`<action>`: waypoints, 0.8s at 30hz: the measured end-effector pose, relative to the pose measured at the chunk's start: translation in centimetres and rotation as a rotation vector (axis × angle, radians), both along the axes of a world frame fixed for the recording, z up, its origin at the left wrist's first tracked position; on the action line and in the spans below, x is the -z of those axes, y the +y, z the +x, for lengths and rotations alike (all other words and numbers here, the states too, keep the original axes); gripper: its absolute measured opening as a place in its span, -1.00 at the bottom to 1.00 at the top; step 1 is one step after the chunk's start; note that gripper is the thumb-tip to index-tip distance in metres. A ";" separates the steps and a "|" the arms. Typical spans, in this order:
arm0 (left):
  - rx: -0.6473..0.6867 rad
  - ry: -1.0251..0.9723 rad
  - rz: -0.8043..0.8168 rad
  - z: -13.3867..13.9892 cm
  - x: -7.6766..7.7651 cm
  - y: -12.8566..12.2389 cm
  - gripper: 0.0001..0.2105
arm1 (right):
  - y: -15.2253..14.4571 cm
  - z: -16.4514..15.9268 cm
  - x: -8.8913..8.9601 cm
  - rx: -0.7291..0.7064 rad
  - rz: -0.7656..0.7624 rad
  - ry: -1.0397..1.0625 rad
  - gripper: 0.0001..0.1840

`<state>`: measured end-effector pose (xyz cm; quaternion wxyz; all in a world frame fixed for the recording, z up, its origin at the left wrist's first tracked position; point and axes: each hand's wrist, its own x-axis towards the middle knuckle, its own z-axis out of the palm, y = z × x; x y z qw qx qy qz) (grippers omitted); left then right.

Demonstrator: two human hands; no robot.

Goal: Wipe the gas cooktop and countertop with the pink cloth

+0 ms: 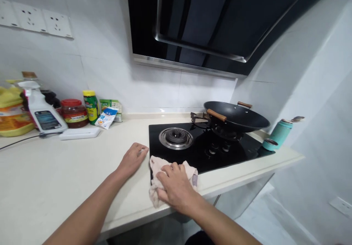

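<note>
Holding pink cloth [157, 165] on black cooktop [198, 149]

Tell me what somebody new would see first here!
Probably the big, round black wok, sitting over the right side of the shiny black glass hob. Then the crumpled pale pink cloth under the person's right hand, at the hob's front left corner.
</note>
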<state>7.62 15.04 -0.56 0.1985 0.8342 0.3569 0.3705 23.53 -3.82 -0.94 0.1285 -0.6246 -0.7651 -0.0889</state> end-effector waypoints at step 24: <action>0.056 0.104 -0.020 0.4 -0.9 -1.1 -0.62 | -8.6 28.8 0.6 1.079 -0.008 -0.215 -0.50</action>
